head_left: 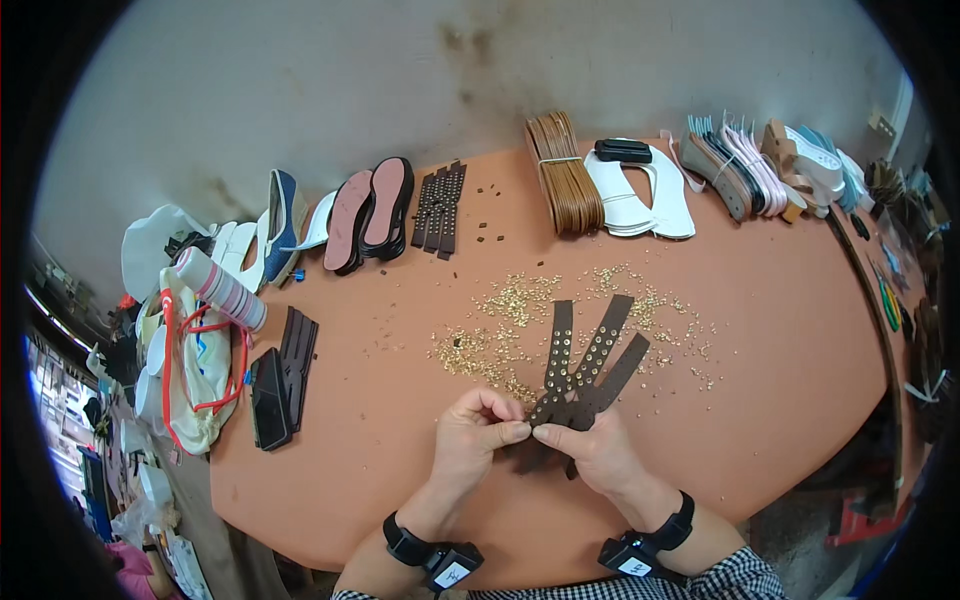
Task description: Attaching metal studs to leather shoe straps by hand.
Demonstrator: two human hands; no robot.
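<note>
From the head camera, your left hand [478, 432] is curled shut, thumb and fingertips pinched together against the near end of the brown studded straps [585, 370]. Your right hand [590, 450] is closed too, gripping that same near end from the other side, so the two hands almost touch. The straps fan out away from your hands in three arms — two carry rows of studs, the third looks plain.

You work at an orange-brown table [780, 330] with a curved edge. Just beyond your hands, under and around the strap ends, lies a loose scatter of small brass studs [520, 310]. Well to the left of your left hand sit a dark phone [268, 400] and a stack of black straps [297, 352], with a cream bag with red handles [195, 380] and a striped bottle [222, 288] at the table's edge.

Far beyond your hands, along the back of the table, lie pink-soled shoe bottoms [372, 212], more studded straps [440, 205], a banded bundle of tan strips [564, 182], white shoe pieces [640, 200] and a row of mixed soles [760, 170]. Behind them rises a stained grey wall [400, 70] — the room's cluttered edges beyond both table ends are too distorted to read.
</note>
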